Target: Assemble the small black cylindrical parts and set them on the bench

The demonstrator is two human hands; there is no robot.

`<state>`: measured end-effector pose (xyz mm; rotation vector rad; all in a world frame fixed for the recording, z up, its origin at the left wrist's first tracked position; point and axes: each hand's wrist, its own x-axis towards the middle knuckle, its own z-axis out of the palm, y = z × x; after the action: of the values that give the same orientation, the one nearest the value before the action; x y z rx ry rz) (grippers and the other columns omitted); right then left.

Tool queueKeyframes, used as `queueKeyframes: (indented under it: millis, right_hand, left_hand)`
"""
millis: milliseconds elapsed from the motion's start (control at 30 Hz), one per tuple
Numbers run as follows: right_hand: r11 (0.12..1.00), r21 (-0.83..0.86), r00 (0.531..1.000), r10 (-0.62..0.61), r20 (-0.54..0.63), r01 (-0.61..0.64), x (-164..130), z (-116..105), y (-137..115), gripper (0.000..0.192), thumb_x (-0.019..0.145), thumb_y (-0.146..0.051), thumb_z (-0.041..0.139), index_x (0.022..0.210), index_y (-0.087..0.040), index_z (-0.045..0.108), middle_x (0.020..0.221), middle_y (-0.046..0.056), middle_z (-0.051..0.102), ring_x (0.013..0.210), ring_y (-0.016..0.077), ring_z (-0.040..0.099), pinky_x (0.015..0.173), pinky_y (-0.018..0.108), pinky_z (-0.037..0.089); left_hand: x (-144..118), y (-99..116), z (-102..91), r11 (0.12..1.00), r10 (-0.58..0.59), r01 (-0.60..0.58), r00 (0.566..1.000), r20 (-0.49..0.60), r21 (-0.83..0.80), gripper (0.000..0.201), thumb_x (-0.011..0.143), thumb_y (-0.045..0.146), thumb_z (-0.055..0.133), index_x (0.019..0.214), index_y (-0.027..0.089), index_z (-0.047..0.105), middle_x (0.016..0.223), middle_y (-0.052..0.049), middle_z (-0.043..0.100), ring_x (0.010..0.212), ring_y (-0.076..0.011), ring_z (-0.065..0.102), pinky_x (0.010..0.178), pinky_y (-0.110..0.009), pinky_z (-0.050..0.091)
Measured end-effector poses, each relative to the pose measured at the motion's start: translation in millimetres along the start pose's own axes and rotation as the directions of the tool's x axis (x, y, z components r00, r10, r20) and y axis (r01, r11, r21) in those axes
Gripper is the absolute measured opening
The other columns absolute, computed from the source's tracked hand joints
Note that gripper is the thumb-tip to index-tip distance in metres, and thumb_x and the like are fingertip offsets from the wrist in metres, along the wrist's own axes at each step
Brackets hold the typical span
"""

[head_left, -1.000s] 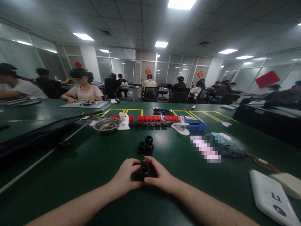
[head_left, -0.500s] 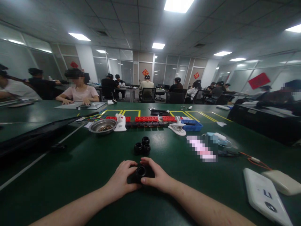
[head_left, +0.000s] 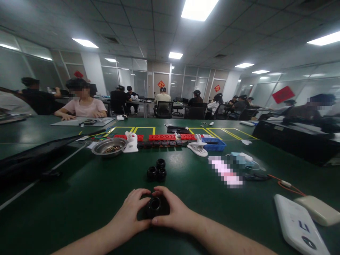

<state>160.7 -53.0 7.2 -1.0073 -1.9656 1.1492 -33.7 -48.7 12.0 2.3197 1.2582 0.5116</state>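
A black round part (head_left: 154,204) with a hole in its top, like a ring or small wheel, stands on the green table (head_left: 106,184) between my hands. My left hand (head_left: 132,210) curves round its left side, thumb and fingers apart, the index fingertip close to or touching it. My right hand (head_left: 177,210) arches round the other side, with a dark gap between palm and part. The two thumbs nearly meet in front of it. Beyond my fingers, three similar black parts (head_left: 157,170) sit grouped together.
Farther back are a metal bowl (head_left: 98,147) of small pieces, white clip stands (head_left: 131,143), a red strip (head_left: 166,137) and a blue tray (head_left: 215,144). White devices (head_left: 297,223) lie at right, a black bag (head_left: 34,152) at left. A person (head_left: 82,102) sits opposite.
The view has shifted slightly. Both hands and the black part between them have come a little nearer me; my right thumb has moved away from the part's front. The three grouped parts stay put.
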Motion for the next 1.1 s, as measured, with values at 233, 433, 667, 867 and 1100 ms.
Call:
queueKeyframes:
  millis: [233, 433, 667, 867, 1100]
  right_hand:
    - [0.994, -0.105, 0.999, -0.035, -0.032, 0.031, 2.7, -0.9, -4.8, 0.049, 0.056, -0.031, 0.074, 0.1, -0.019, 0.054, 0.1, 0.004, 0.055, 0.094, 0.0208, 0.051, 0.082, 0.033, 0.039]
    - [0.997, -0.073, 1.0, -0.026, -0.004, 0.026, 0.4, 0.7, -3.1, 0.074, 0.057, -0.036, 0.073, 0.121, -0.02, 0.039, 0.117, 0.009, 0.048, 0.106, 0.0239, 0.045, 0.09, 0.038, 0.035]
    - [0.992, -0.114, 0.995, 0.05, -0.084, -0.059, 3.3, 3.5, -1.3, 0.051, 0.051, -0.032, 0.076, 0.095, -0.019, 0.053, 0.093, 0.003, 0.054, 0.087, 0.0207, 0.051, 0.075, 0.032, 0.042]
    - [0.995, -0.043, 0.995, -0.093, 0.023, 0.094, 1.9, 1.1, -0.3, 0.056, 0.063, -0.03, 0.069, 0.114, -0.021, 0.047, 0.114, 0.007, 0.051, 0.105, 0.0224, 0.047, 0.091, 0.036, 0.034]
    - [0.998, 0.028, 0.993, 0.053, -0.101, -0.05, -0.2, 6.4, 3.0, 0.058, 0.053, -0.036, 0.075, 0.101, -0.019, 0.046, 0.098, 0.004, 0.052, 0.09, 0.0202, 0.051, 0.076, 0.032, 0.042]
  left_hand:
    - [1.2, -11.9, 6.6, 0.999, -0.01, 0.009, 0.999, 0.038, 0.04, 0.042, 0.066, 0.044, 0.063, 0.106, 0.032, 0.057, 0.12, -0.004, 0.049, 0.114, -0.0326, 0.04, 0.099, -0.057, 0.018]
    - [0.7, -11.2, 7.7, 0.996, 0.021, -0.023, 1.0, 0.022, 0.086, 0.043, 0.066, 0.038, 0.065, 0.107, 0.03, 0.057, 0.122, -0.005, 0.049, 0.116, -0.0304, 0.04, 0.1, -0.056, 0.018]
    - [2.0, -12.1, 7.1, 0.998, 0.031, -0.033, 0.999, 0.024, 0.061, 0.04, 0.066, 0.043, 0.063, 0.104, 0.031, 0.058, 0.119, -0.005, 0.05, 0.114, -0.0316, 0.041, 0.099, -0.058, 0.018]
    - [0.0, -13.4, 5.5, 0.999, 0.05, -0.05, 0.999, 0.0, 0.018, 0.042, 0.067, 0.044, 0.062, 0.106, 0.03, 0.056, 0.118, -0.006, 0.05, 0.113, -0.0315, 0.042, 0.099, -0.058, 0.018]
    - [0.2, -11.5, 6.8, 0.998, 0.027, -0.029, 0.999, 0.031, 0.056, 0.04, 0.067, 0.045, 0.062, 0.105, 0.032, 0.057, 0.121, -0.005, 0.049, 0.115, -0.0315, 0.04, 0.099, -0.059, 0.018]
